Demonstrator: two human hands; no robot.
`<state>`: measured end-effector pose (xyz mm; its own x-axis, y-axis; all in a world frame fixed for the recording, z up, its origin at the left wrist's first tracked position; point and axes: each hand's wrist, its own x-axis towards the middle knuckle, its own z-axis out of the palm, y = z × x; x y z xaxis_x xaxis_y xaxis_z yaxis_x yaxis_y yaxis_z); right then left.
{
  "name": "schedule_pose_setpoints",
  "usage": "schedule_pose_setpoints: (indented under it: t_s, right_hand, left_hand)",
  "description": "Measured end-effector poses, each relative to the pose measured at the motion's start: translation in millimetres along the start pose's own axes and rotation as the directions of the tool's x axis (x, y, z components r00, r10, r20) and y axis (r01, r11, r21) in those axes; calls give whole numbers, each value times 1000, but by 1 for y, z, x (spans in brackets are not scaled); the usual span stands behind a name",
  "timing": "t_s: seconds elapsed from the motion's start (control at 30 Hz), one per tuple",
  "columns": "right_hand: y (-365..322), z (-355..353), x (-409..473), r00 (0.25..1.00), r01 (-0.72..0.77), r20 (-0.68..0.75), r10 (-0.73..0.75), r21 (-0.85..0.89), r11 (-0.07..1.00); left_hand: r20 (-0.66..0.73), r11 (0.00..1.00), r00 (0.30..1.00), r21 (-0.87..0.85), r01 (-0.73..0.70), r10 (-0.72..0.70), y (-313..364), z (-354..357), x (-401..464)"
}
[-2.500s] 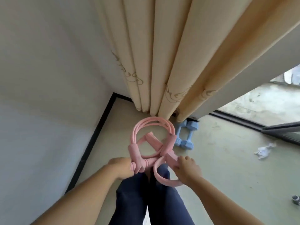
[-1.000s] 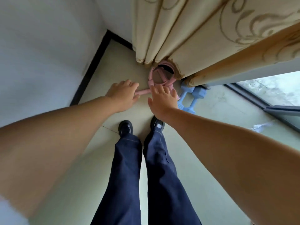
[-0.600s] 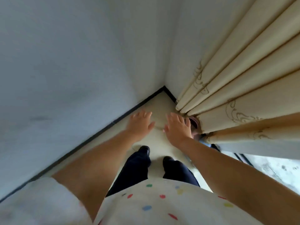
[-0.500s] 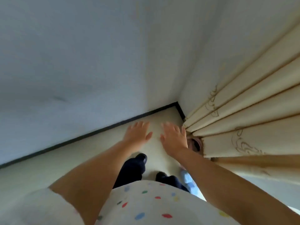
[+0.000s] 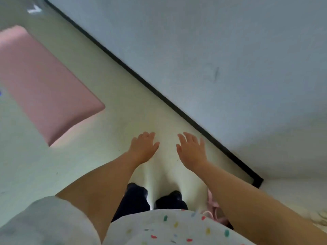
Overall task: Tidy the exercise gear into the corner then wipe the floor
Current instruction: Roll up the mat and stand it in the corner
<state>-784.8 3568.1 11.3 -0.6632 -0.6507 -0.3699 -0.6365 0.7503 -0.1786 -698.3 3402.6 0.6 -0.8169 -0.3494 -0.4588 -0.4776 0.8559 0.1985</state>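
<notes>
- Two bare hands hang in the air over the floor (image 5: 115, 131), palms down, fingers straight and loosely spread, holding nothing
- The left hand (image 5: 143, 147) and the right hand (image 5: 192, 151) are side by side with a clear gap of pale floor between them, neither touching the other
- Both forearms reach forward from the bottom edge of the view; the left one comes out of a short white sleeve (image 5: 46, 221)
- A white shirt with small coloured specks (image 5: 169, 228) fills the lower middle, and below the hands show dark trousers (image 5: 135, 200) and a dark shoe (image 5: 172, 198)
- The pink resistance band (image 5: 213, 209) lies on the floor near the room corner, at the lower right, mostly hidden behind the right forearm; only a few pink loops show, so how it lies cannot be told
- A pink mat (image 5: 40, 85) lies flat on the floor toward its far left side, well apart from the hands, one corner pointing toward the wall
- A black skirting strip (image 5: 159, 95) runs along the floor's edge diagonally from upper left to the corner at right, where it turns
- Above the strip stands a pale grey wall (image 5: 221, 50) with a faint dark scuff
- A small white scrap (image 5: 34, 10) lies on the floor at its far upper-left edge, close to the skirting; blurred, so what it is cannot be told
</notes>
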Motion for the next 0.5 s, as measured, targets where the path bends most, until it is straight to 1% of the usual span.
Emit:
schedule_pose_setpoints:
  t_s: [0.1, 0.23, 0.33, 0.43, 0.5]
  right_hand:
    - [-68, 4, 15, 984, 180, 14, -180, -49, 982]
    - [-150, 18, 26, 949, 313, 80, -306, -98, 945]
    - [-216, 37, 33, 936, 348, 100, -337, -125, 929]
    - [-293, 57, 31, 942, 327, 112, -317, -76, 942]
    - [-343, 68, 29, 930, 350, 134, -341, -50, 935]
  left_hand:
    - [-10, 985, 987, -74, 157, -159, -57, 10, -39]
    - [-44, 933, 953, -219, 284, -300, -130, 17, -88]
    - [-75, 902, 923, -252, 349, -378, -194, 24, -127]
    - [-90, 881, 893, -235, 411, -440, -266, 26, -165]
    - [-92, 854, 861, -212, 475, -501, -312, 25, -183]
